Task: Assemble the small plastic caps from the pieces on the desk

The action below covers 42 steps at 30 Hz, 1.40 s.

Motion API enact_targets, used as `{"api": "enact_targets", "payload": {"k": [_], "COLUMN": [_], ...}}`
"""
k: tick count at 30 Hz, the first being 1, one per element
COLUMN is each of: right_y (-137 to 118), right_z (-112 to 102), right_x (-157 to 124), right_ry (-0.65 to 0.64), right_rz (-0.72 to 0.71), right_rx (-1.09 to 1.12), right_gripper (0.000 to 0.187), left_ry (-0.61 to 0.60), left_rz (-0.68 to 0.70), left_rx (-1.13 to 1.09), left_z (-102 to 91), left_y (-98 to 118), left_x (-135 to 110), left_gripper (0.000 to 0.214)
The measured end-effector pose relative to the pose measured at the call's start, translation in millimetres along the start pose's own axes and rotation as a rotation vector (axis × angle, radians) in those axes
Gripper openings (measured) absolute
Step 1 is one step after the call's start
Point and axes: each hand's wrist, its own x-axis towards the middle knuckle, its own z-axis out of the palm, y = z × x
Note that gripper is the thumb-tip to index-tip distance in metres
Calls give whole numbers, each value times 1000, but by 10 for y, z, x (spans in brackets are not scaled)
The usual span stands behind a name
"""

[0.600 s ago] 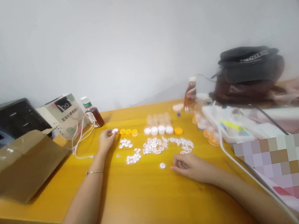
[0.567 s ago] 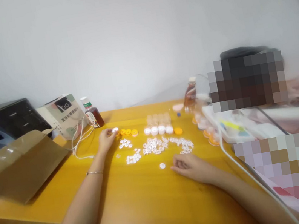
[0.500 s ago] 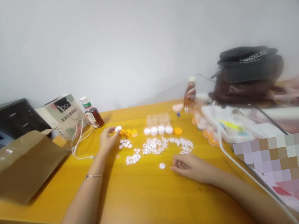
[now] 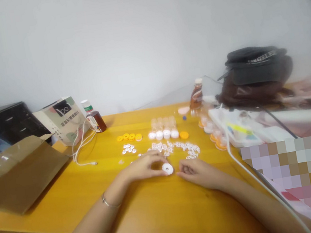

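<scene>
Between the thumb and fingers of my left hand (image 4: 144, 167) is a white disc (image 4: 167, 169) with a hole in its middle, held low over the table. My right hand (image 4: 199, 172) rests just right of it, fingers curled; what they hold, if anything, is hidden. Beyond my hands lie flat white openwork pieces (image 4: 182, 146) and a group of small white round pieces (image 4: 128, 148). Farther back stand a row of yellow discs (image 4: 132, 136) and a row of white round caps (image 4: 167, 134). My left hand partly covers the nearer small pieces.
An open cardboard box (image 4: 25, 174) and a paper bag (image 4: 63, 122) stand left, beside a dark red bottle (image 4: 97, 122) and a white cable (image 4: 84, 163). A brown drink bottle (image 4: 196, 95), a white tray (image 4: 243, 133) and a black cap (image 4: 254, 64) are at right.
My left hand has moved from the yellow row toward me and right, bringing the white disc to where a small white round piece lay. My right hand has stayed put.
</scene>
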Motion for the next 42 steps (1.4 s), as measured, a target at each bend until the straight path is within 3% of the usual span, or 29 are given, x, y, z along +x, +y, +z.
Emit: {"api": "enact_targets", "payload": {"k": [24, 31, 42], "right_y": [11, -1, 15], "right_z": [9, 7, 19], "right_x": [4, 4, 6], "right_ry": [-3, -1, 7], "right_rz": [2, 10, 4], "right_rx": [12, 12, 22], "right_gripper": [18, 18, 17], "left_ry": [18, 39, 80], "left_rz": [-40, 12, 14], "left_rx": [141, 149, 172], "left_z": [31, 85, 206], "left_y": [18, 7, -22], "left_x": [-4, 25, 79], "left_gripper": [38, 16, 15]}}
